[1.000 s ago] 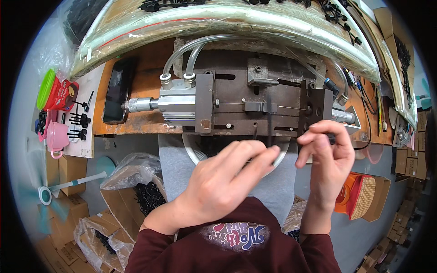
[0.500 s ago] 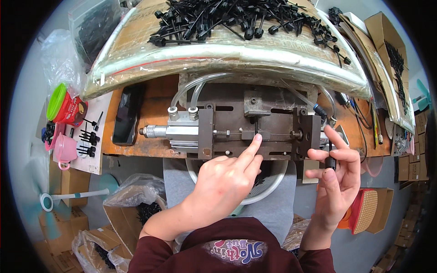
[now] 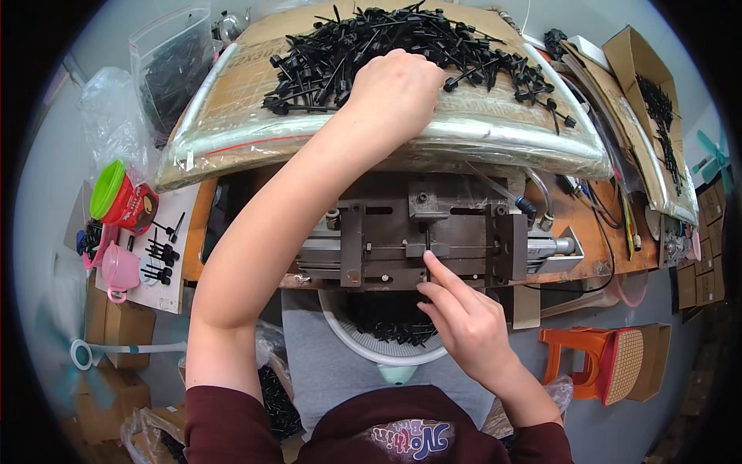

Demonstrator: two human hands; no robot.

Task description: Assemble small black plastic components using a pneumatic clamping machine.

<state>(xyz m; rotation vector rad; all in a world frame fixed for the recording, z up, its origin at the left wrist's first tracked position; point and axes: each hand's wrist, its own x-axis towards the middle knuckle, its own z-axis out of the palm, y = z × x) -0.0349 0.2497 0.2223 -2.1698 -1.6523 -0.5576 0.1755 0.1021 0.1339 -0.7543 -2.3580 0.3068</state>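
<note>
My left hand (image 3: 398, 94) is over the pile of black plastic stemmed parts (image 3: 332, 66) on the raised, film-wrapped cardboard. Its fingers curl down into the pile, and whatever they hold is hidden. My right hand (image 3: 473, 321) is at the front of the dark metal fixture (image 3: 386, 267). Its index finger and the fingers below close around a slim black part (image 3: 427, 241), which stands lengthwise at the small central block. Under the fixture, a white basket (image 3: 348, 334) on my lap holds more black parts.
Left of the fixture, several black parts (image 3: 161, 251) lie on a white board near a pink cup (image 3: 120, 269) and a red tub (image 3: 127, 209). Clear air hoses (image 3: 541, 189) run behind the fixture. An orange stool (image 3: 572, 352) stands at right; a fan (image 3: 81, 354) is at left.
My left hand has left the fixture's central block and reached up to the pile. My right hand has moved left from beside the fixture to that block, bringing its black part.
</note>
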